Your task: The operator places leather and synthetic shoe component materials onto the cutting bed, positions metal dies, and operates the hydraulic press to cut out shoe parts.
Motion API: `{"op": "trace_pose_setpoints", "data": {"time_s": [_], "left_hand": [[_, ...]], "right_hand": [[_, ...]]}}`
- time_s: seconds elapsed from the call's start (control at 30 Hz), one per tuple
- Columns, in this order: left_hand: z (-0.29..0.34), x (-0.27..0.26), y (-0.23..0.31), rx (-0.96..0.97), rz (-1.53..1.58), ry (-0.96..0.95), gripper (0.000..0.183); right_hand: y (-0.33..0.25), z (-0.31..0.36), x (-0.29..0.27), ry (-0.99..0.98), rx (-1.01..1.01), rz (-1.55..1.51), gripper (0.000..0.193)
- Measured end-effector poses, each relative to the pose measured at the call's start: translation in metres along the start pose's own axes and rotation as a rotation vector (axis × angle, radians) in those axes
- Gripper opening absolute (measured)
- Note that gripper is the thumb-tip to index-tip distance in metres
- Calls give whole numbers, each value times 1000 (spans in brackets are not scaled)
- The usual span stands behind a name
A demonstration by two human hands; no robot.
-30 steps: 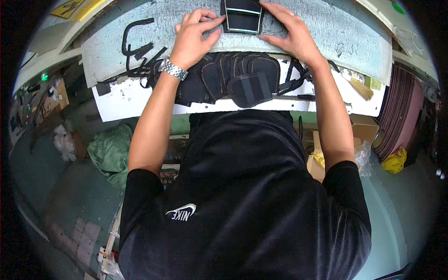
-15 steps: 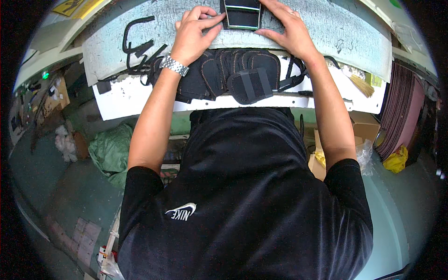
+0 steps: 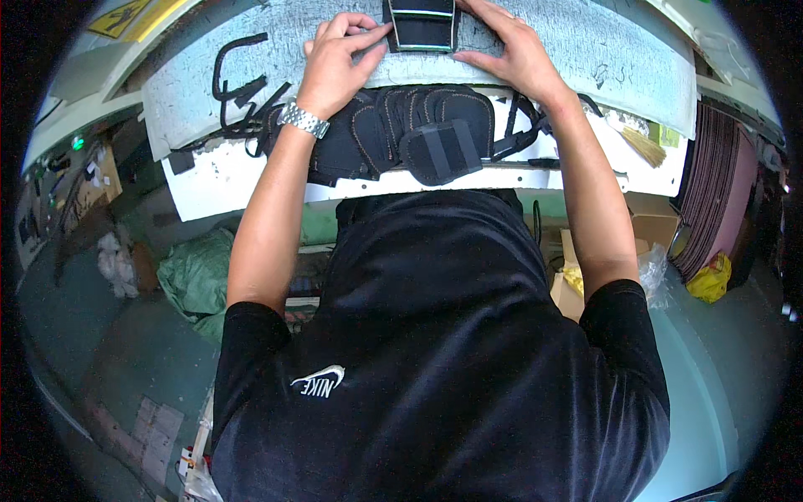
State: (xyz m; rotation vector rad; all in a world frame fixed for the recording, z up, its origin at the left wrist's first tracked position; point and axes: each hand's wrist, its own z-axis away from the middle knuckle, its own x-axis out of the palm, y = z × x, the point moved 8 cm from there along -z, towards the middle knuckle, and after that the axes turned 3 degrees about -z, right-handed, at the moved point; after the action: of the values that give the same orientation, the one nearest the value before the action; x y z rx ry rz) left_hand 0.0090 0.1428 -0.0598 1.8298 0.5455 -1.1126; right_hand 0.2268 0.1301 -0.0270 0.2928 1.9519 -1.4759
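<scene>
At the top edge of the head view, a metal frame with black fabric pieces inside (image 3: 424, 32) lies on the worn pale-blue surface; its far end is cut off. My left hand (image 3: 339, 63) is beside the frame's left side, thumb and forefinger stretched toward it and the other fingers loosely bent. On the opposite side is my right hand (image 3: 520, 63), its thumb by the near right corner and its fingers reaching along the right edge. Both hands are open. Nearer to me lies a row of overlapping black padded pieces with brown stitching (image 3: 368, 134), topped by a pad with grey strips (image 3: 445, 152).
Black straps (image 3: 238, 88) lie left of the pads, with more black straps (image 3: 523, 138) at their right. A straw brush (image 3: 644, 149) rests on the white table edge (image 3: 209, 188). Below are a green sack (image 3: 196, 272) and a cardboard box (image 3: 657, 226); brownish sheets (image 3: 711, 192) are stacked at right.
The whole view has shifted slightly, so the bench things appear a little further left. Both hands keep nearly the same pose beside the frame.
</scene>
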Motion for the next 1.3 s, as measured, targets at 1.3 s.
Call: {"op": "trace_pose_setpoints", "data": {"time_s": [1.3], "left_hand": [[10,-47,49,-40,99,-8,30]], "right_hand": [[-1,16,-5,81,-11,205,70]]}}
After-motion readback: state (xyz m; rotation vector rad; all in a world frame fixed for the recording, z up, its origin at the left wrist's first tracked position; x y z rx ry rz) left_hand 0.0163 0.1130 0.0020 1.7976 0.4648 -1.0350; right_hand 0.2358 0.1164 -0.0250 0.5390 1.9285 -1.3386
